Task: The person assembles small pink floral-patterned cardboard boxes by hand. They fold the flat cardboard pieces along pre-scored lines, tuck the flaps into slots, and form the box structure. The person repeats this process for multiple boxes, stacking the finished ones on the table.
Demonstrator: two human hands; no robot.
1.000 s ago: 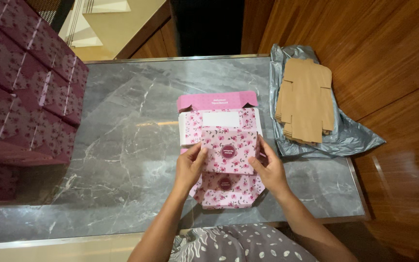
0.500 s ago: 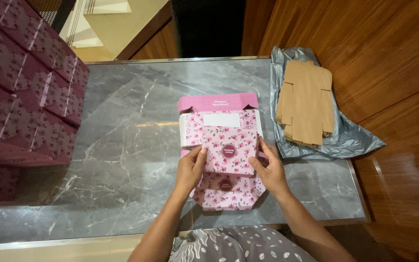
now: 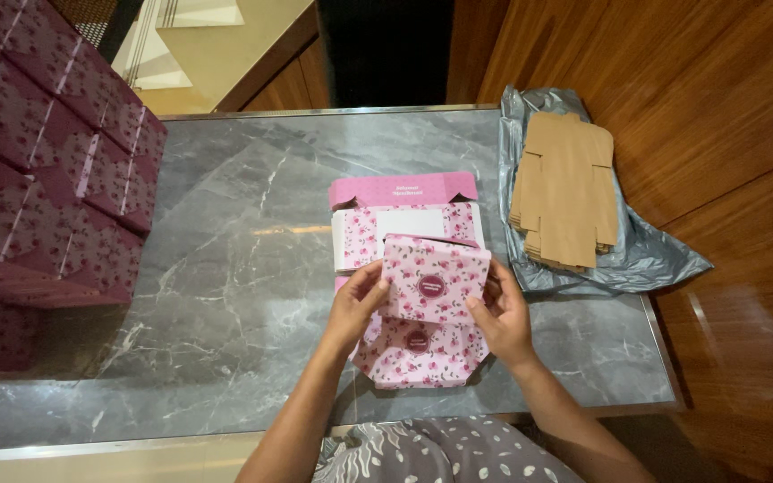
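A pink flower-printed cardboard box blank (image 3: 409,241) lies on the grey marble table (image 3: 243,250), its plain pink flap at the far end. My left hand (image 3: 357,304) and my right hand (image 3: 498,315) grip the two sides of its middle panel (image 3: 434,282), which is lifted and folded up off the table. The rounded near flap (image 3: 418,353) stays flat between my wrists.
A tall stack of finished dark pink flowered boxes (image 3: 42,179) fills the table's left side. At the right, a pile of flat brown cardboard blanks (image 3: 565,188) rests on a grey plastic bag (image 3: 637,259). Wooden floor lies beyond the right edge.
The middle panel lay flat under my hands before; now both hands have raised it and folded it upward. The rest of the blank has not shifted.
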